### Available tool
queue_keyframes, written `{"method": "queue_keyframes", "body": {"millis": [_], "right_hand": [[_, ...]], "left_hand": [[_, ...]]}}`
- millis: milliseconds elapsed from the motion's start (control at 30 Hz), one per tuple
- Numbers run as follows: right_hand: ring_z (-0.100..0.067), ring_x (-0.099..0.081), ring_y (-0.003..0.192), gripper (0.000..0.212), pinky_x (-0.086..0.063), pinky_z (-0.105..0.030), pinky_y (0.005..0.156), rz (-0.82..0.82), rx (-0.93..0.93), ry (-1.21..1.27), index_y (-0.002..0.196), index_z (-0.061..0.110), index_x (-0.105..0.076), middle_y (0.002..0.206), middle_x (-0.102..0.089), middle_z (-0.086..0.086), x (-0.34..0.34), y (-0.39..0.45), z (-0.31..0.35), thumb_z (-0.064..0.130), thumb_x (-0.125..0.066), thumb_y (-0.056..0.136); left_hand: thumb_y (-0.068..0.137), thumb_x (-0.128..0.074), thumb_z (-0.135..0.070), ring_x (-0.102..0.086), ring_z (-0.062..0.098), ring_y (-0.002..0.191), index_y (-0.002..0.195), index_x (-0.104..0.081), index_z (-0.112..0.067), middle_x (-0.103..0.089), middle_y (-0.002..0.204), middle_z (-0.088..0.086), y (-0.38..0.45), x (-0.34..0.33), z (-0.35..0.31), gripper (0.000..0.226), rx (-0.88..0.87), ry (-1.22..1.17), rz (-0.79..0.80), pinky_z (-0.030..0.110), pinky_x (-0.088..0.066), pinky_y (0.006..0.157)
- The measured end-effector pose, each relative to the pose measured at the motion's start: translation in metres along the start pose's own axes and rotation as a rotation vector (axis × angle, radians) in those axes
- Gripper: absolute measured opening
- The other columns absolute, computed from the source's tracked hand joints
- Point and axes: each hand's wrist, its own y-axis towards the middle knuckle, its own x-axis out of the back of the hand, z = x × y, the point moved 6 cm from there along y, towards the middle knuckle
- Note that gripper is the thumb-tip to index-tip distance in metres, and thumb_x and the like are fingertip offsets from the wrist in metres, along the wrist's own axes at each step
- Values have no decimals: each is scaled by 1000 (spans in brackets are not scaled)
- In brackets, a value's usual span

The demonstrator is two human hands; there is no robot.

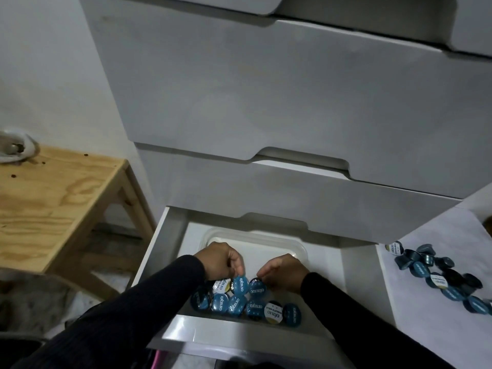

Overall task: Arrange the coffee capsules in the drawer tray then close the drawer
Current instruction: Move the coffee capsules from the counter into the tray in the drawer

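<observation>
The bottom drawer (173, 334) of a white chest stands pulled out. A clear plastic tray (298, 249) lies inside it. Several blue and white coffee capsules (234, 304) sit in rows at the tray's near end, lids up. My left hand (221, 259) pinches a blue capsule (240, 286) above the back row. My right hand (285, 270) holds another blue capsule (257, 287) right beside it. The far half of the tray is bare.
A pile of several more capsules (439, 275) lies on a white surface right of the drawer. A wooden stool (53, 203) stands to the left, with a white object at its far corner. Closed drawers (266, 102) rise above the open one.
</observation>
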Motion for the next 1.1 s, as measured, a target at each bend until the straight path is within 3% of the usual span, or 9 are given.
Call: {"method": "queue_keyframes", "body": {"millis": [200, 333, 433, 533, 600, 633, 733, 900, 1100], "right_hand": [[-12, -55, 52, 24, -50, -20, 51, 27, -23, -46, 61, 21, -66, 61, -62, -2, 0, -7, 4, 2, -69, 75], [-15, -61, 75, 7, -53, -29, 78, -26, 62, -167, 71, 17, -69, 80, -68, 0, 1, -11, 12, 14, -66, 77], [-20, -58, 105, 26, -45, -25, 91, -95, 172, -346, 101, 7, -67, 113, -67, -6, 2, -21, 27, 21, -55, 82], [-17, -53, 111, 36, -38, -21, 90, -141, 256, -414, 119, 13, -58, 121, -61, -5, 2, -26, 31, 28, -53, 86], [-18, -56, 109, 35, -40, -22, 90, -284, 353, -513, 117, 13, -58, 117, -61, -4, 4, -37, 36, 30, -51, 87], [-19, -61, 100, 34, -45, -22, 85, -403, 421, -565, 108, 12, -63, 107, -65, -4, 5, -43, 38, 30, -51, 83], [-20, -67, 71, 30, -54, -22, 62, -554, 557, -615, 81, 13, -69, 76, -68, -2, 5, -61, 37, 32, -53, 65], [-27, -68, 86, 32, -57, -31, 77, -676, 590, -655, 88, 7, -69, 85, -71, -9, 12, -88, 36, 27, -50, 71], [-25, -67, 93, 36, -56, -34, 85, -714, 607, -645, 97, 9, -66, 93, -71, -8, 29, -115, 31, 27, -47, 72]], "left_hand": [[79, -65, -3, -57, -7, 65, 84, -72, -16, -63, 73, -14, -2, 2, -1, 16, -6, 12, -5, -1, -41, 60], [82, -65, -8, -58, -5, 73, 84, -68, -22, -62, 77, -15, -7, 2, -5, 14, 7, 37, -13, 2, -42, 67], [87, -62, -21, -59, 6, 86, 86, -62, -27, -62, 90, -8, -13, 2, -14, 6, 40, 96, -34, 13, -42, 75], [92, -51, -26, -57, 11, 92, 113, -60, -18, -64, 112, 1, -21, 1, -28, 25, 83, 220, -93, 20, -44, 82], [93, -45, -26, -59, 19, 104, 122, -55, -16, -61, 121, 6, -29, 0, -39, 32, 111, 272, -172, 28, -47, 90], [93, -44, -26, -58, 21, 108, 124, -54, -16, -60, 122, 7, -34, -1, -45, 34, 122, 277, -216, 30, -47, 92], [95, -40, -26, -52, 18, 116, 128, -49, -16, -56, 128, 4, -50, -5, -66, 35, 108, 294, -361, 27, -42, 97], [98, -33, -31, -40, 11, 126, 134, -38, -20, -44, 137, -3, -71, -11, -88, 37, 101, 337, -565, 22, -33, 102], [98, -39, -30, -21, 13, 140, 146, -20, -18, -25, 152, 0, -70, -27, -114, 53, 47, 413, -610, 24, -18, 116]]}}
